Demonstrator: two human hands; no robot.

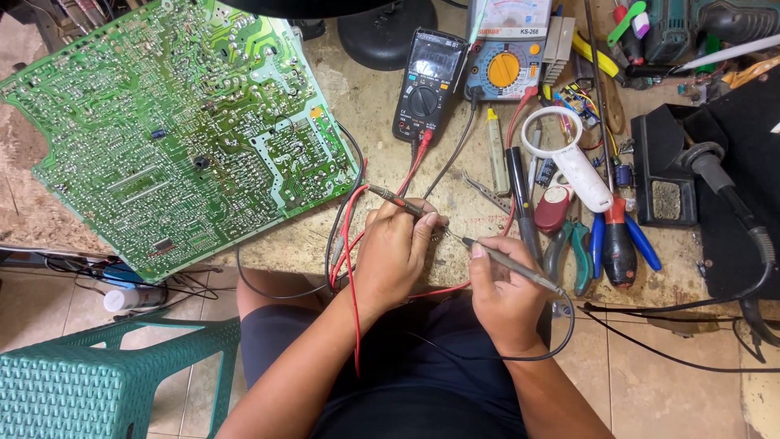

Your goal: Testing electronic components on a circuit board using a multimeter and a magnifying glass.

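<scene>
My left hand [394, 252] is closed around a red-leaded test probe [394, 197], whose shaft points up-left. My right hand [504, 293] grips a second probe [512, 267] with a black lead; its tip points left toward my left fingertips. Both tips meet near a tiny part pinched at my left fingers, too small to identify. The leads run up to a black digital multimeter [426, 85] standing at the back of the bench. A large green circuit board [175, 122] lies solder side up, left of my hands.
An analogue meter [508, 57] stands beside the digital one. Pliers [573, 252], screwdrivers [619, 244], a white magnifier [569, 158] and a soldering iron in its stand [715, 175] crowd the right. A green plastic stool [97, 374] sits at lower left, below the bench edge.
</scene>
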